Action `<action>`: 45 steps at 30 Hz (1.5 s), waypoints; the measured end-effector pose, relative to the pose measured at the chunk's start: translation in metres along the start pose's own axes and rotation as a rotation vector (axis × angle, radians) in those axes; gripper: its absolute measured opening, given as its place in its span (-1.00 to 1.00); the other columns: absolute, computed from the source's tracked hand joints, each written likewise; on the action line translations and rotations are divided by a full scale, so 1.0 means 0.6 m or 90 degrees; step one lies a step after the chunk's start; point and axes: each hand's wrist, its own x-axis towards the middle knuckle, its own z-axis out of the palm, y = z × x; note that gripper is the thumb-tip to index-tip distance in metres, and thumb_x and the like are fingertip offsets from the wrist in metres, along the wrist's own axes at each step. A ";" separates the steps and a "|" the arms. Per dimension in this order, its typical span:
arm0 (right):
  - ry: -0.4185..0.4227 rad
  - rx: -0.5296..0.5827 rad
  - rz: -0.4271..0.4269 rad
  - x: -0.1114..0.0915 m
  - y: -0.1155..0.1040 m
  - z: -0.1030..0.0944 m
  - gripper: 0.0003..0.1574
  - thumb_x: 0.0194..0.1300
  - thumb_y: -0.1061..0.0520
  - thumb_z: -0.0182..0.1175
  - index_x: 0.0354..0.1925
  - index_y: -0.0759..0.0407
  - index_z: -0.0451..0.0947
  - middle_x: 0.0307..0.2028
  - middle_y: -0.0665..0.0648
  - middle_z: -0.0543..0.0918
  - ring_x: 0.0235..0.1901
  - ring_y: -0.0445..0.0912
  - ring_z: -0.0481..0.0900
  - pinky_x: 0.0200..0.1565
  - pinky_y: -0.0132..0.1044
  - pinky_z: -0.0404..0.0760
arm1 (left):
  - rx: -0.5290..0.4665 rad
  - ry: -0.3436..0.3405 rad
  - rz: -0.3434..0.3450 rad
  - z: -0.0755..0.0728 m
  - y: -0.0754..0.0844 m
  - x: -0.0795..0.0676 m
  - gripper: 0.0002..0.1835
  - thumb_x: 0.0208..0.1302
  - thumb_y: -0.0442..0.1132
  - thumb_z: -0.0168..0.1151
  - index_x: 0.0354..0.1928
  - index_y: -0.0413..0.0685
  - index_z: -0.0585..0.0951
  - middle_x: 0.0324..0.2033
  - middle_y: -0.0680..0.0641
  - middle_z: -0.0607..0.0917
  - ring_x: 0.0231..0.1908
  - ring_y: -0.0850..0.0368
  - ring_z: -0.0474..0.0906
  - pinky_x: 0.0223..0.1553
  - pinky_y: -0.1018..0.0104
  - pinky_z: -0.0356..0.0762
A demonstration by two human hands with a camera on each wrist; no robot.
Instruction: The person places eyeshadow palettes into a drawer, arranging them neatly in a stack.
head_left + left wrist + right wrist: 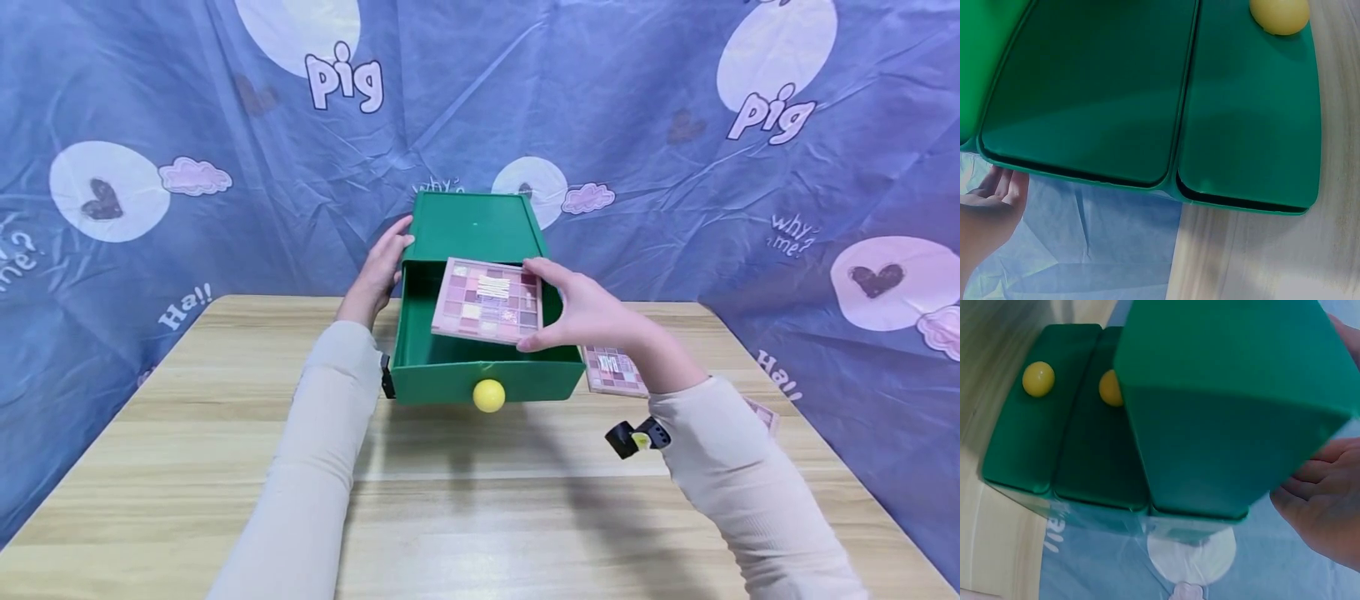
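A green cabinet (476, 225) has its top drawer (435, 383) pulled out, a yellow knob (489, 396) on its front. Over the opening, my right hand (600, 312) pinches an eyeshadow palette (487, 312) by its right end, thumb at the near edge and fingers at the far edge. The palette lies tilted, patterned with small pink and brown squares. My left hand (378, 271) rests against the cabinet's left side, fingertips by the top edge. In the right wrist view the drawer hides the palette and part of my right hand (1325, 500).
Another palette (615, 372) lies on the wooden table (262, 483) right of the cabinet. Beyond it, part of a further palette (765, 412) shows past my right sleeve. Two lower drawers (1088, 462) are closed. A blue printed cloth (465, 92) hangs behind.
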 end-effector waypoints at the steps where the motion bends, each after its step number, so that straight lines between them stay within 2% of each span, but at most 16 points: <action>1: -0.005 -0.004 -0.003 0.002 -0.001 0.004 0.24 -0.31 -0.09 0.40 0.28 0.17 0.00 0.22 0.13 0.11 0.16 -0.03 0.07 0.09 -0.08 0.11 | 0.001 0.001 0.000 0.000 0.000 0.000 -0.46 0.12 -0.16 -0.04 0.22 0.15 0.26 0.17 -0.01 0.21 0.07 0.12 0.17 0.06 0.08 0.08; 13: -0.072 -0.061 -0.059 0.032 -0.008 0.035 0.16 -0.23 -0.04 0.36 0.24 0.34 0.02 0.22 0.22 0.10 0.17 0.01 0.07 0.11 -0.12 0.11 | 0.002 -0.001 0.010 0.002 -0.003 -0.002 -0.46 0.13 -0.16 -0.05 0.22 0.14 0.25 0.17 0.00 0.20 0.08 0.13 0.17 0.06 0.11 0.08; 19: -0.100 -0.082 -0.085 0.043 -0.011 0.049 0.07 -0.18 0.06 0.33 0.21 0.41 0.04 0.18 0.27 0.16 0.15 0.04 0.11 0.10 -0.14 0.13 | 0.008 -0.004 0.010 0.002 -0.004 -0.002 -0.46 0.14 -0.15 -0.06 0.23 0.15 0.24 0.17 -0.01 0.20 0.07 0.12 0.17 0.06 0.10 0.09; 24: -0.115 -0.104 -0.106 0.049 -0.013 0.058 0.06 -0.16 0.05 0.34 0.20 0.45 0.06 0.16 0.30 0.19 0.15 0.06 0.11 0.10 -0.15 0.13 | 0.005 -0.001 0.015 0.002 -0.007 -0.001 -0.46 0.13 -0.15 -0.06 0.23 0.15 0.25 0.17 0.00 0.20 0.07 0.14 0.16 0.06 0.09 0.09; 30: -0.132 -0.130 -0.116 0.053 -0.018 0.067 0.09 -0.16 -0.01 0.35 0.19 0.45 0.06 0.17 0.32 0.17 0.16 0.07 0.08 0.11 -0.16 0.11 | -0.006 0.000 0.018 0.001 -0.010 0.001 -0.46 0.13 -0.16 -0.06 0.23 0.13 0.24 0.16 -0.01 0.22 0.06 0.12 0.18 0.05 0.10 0.09; 37: -0.154 -0.149 -0.102 0.056 -0.020 0.071 0.09 -0.14 -0.01 0.33 0.21 0.43 0.04 0.20 0.32 0.12 0.19 0.07 0.02 0.13 -0.17 0.06 | 0.000 -0.002 0.026 -0.003 -0.009 0.003 -0.45 0.13 -0.15 -0.07 0.23 0.13 0.23 0.17 -0.01 0.20 0.05 0.10 0.18 0.03 0.10 0.12; 45: -0.170 -0.170 -0.102 0.056 -0.017 0.075 0.12 -0.15 -0.10 0.32 0.20 0.45 0.06 0.18 0.32 0.15 0.18 0.07 0.06 0.12 -0.16 0.10 | -0.009 -0.001 0.026 -0.001 -0.009 0.003 -0.46 0.13 -0.16 -0.06 0.22 0.13 0.25 0.16 0.00 0.22 0.03 0.11 0.21 0.02 0.10 0.13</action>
